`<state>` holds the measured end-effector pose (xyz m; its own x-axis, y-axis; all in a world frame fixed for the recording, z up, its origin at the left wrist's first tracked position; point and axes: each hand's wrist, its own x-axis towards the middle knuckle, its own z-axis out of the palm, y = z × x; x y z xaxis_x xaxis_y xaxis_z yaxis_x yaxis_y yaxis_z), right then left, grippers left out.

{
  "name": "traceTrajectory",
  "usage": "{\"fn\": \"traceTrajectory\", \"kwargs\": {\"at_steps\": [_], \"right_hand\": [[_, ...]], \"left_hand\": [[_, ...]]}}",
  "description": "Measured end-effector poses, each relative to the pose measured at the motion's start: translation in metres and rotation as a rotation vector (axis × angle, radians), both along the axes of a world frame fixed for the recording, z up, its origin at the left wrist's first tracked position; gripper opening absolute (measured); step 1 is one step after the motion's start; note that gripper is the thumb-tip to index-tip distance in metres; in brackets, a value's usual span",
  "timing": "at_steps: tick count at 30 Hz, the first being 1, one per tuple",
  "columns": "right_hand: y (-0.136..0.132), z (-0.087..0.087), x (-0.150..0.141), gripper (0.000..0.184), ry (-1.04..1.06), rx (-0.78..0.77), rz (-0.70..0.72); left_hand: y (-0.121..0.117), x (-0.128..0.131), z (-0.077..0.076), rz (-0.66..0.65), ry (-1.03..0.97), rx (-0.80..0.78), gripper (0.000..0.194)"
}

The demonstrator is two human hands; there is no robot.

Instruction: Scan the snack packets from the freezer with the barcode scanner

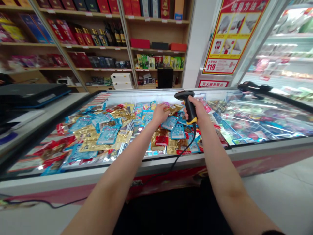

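Observation:
My right hand [199,109] is wrapped round the handle of a black and yellow barcode scanner [190,109], held upright above the packets with its head pointing left. A black cable hangs from the scanner's base. Just left of it, my left hand [160,114] has its fingers closed on the edge of a gold snack packet [174,109]. Below and around my hands lies a pile of blue, gold and red snack packets, among them a blue packet [178,131] and a red-and-gold packet [161,140]. Part of the gold packet is hidden by my fingers.
The packets lie on a chest freezer [171,160] with a glass top. Another packet heap [107,134] spreads to the left. A black device [31,94] stands on the left counter [49,112]. Shelves [97,45] of boxes and bottles stand behind; a dark object [254,87] rests at the far right edge.

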<state>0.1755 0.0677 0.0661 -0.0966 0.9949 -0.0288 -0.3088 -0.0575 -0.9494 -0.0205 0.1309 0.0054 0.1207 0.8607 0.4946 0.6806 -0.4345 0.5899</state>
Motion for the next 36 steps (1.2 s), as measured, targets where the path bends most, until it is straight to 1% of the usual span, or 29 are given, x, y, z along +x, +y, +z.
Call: {"fn": "traceTrajectory", "kwargs": {"at_steps": [3,6,10,12,15,17,20,22,24,27,29,31,34,36], "right_hand": [[0.0,-0.001,-0.006,0.038,-0.019,-0.029,0.016],[0.001,-0.001,-0.022,0.039,-0.037,-0.033,0.053],[0.005,-0.001,-0.053,0.042,-0.083,-0.04,0.119],[0.008,-0.002,-0.072,0.042,-0.117,-0.048,0.168],[0.012,-0.004,-0.098,0.041,-0.147,-0.042,0.234],[0.014,-0.007,-0.113,0.039,-0.164,-0.035,0.272],[0.016,-0.011,-0.129,0.037,-0.194,-0.037,0.315],[0.015,-0.015,-0.135,0.038,-0.204,-0.052,0.329],[0.014,-0.018,-0.137,0.038,-0.203,-0.06,0.325],[0.013,-0.023,-0.136,0.037,-0.2,-0.061,0.33],[0.013,-0.025,-0.134,0.037,-0.199,-0.069,0.337],[0.014,-0.025,-0.133,0.037,-0.194,-0.078,0.336],[0.014,-0.025,-0.131,0.036,-0.189,-0.083,0.33],[0.013,-0.024,-0.13,0.035,-0.187,-0.081,0.323]], "left_hand": [[-0.002,-0.022,-0.003,0.069,0.09,-0.02,0.024],[-0.004,-0.053,-0.002,0.229,0.167,-0.086,0.032],[-0.008,-0.11,0.006,0.435,0.33,-0.164,0.041],[-0.01,-0.141,0.011,0.541,0.375,-0.212,0.045],[-0.013,-0.181,0.017,0.611,0.427,-0.324,0.046],[-0.014,-0.199,0.021,0.662,0.45,-0.401,0.05],[-0.016,-0.213,0.024,0.72,0.46,-0.499,0.068],[-0.016,-0.215,0.023,0.715,0.454,-0.529,0.084],[-0.016,-0.216,0.02,0.698,0.441,-0.534,0.094],[-0.018,-0.217,0.014,0.685,0.434,-0.49,0.101],[-0.019,-0.218,0.012,0.69,0.424,-0.398,0.098],[-0.02,-0.221,0.011,0.69,0.401,-0.294,0.088],[-0.019,-0.224,0.015,0.66,0.338,-0.208,0.061],[-0.019,-0.224,0.018,0.653,0.241,-0.169,0.043]]}}
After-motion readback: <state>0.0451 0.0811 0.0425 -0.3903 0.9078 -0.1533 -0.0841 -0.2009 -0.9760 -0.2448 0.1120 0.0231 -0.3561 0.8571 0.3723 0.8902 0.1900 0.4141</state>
